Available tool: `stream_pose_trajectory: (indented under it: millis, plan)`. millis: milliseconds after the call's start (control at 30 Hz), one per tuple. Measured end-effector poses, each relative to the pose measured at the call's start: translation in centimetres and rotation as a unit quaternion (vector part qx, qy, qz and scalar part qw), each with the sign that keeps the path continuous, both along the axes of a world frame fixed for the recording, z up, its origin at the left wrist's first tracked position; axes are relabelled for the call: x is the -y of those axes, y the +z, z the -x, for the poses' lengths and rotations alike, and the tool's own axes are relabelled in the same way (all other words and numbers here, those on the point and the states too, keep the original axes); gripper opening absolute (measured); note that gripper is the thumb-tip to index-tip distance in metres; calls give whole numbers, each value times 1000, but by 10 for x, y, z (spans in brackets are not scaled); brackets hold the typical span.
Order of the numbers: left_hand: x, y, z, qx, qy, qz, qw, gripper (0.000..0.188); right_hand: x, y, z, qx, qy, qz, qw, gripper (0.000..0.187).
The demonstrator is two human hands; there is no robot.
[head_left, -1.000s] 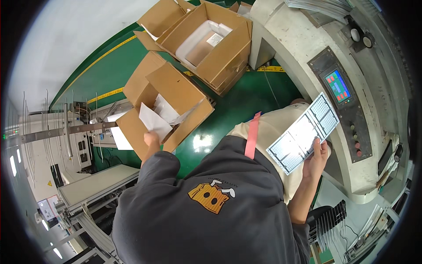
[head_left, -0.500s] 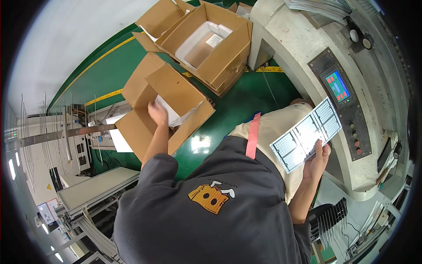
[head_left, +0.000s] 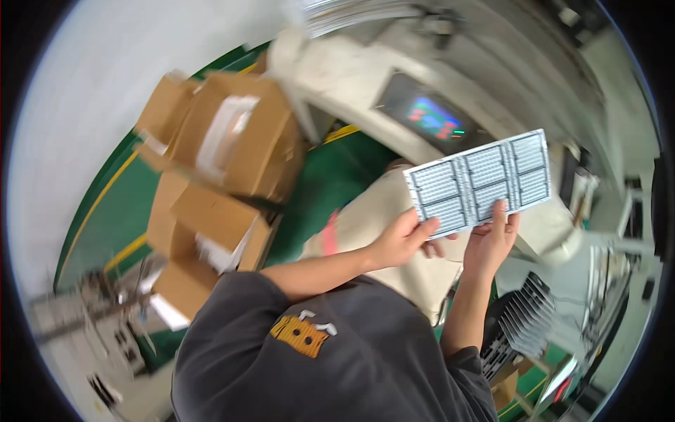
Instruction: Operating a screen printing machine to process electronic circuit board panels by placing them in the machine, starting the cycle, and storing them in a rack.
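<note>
A pale rectangular circuit board panel point(head_left: 485, 179), printed with rows of small marks and dark lines, is held tilted in front of me. My left hand point(head_left: 402, 241) pinches its lower left corner, thumb on the upper face. Along the lower edge, right of the middle, my right hand point(head_left: 492, 243) grips it with the thumb on top and the fingers underneath, partly hidden.
Beyond the panel stands a pale machine with a lit control screen point(head_left: 432, 119). To the left are an open carton point(head_left: 211, 221) with white sheets inside and a larger carton point(head_left: 264, 144) behind it. A black slotted rack point(head_left: 524, 320) stands at lower right.
My left hand has come out of the near carton and across to the right, and now grips the panel's left corner. The view has swung right, blurring the surroundings.
</note>
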State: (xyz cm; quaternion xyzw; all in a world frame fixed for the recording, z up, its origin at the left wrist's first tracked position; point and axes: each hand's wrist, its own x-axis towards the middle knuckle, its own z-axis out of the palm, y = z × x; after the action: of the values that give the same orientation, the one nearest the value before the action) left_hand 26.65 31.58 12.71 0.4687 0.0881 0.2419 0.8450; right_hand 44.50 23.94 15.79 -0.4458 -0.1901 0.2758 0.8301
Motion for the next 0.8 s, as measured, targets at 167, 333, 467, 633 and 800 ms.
stream_pose_trajectory:
  millis: [167, 333, 467, 633, 800]
  plan:
    - [-54, 55, -17, -68, -126, -23, 989, 31, 38, 67, -51, 88, -119, -4, 989, 33]
    - [-111, 149, -41, -66, -238, -82, 966, 30, 80, 132, -82, 216, -157, 105, 958, 40]
    - [-165, 206, -86, -117, -174, -206, 956, 27, 61, 172, -118, 277, -133, 151, 940, 48]
    - [-262, 247, -149, -180, 117, -464, 860, 38, -48, 219, -177, 313, -110, 230, 915, 56]
    - [-367, 241, -210, -132, 177, -598, 771, 39, -136, 227, -256, 416, -64, 288, 860, 51]
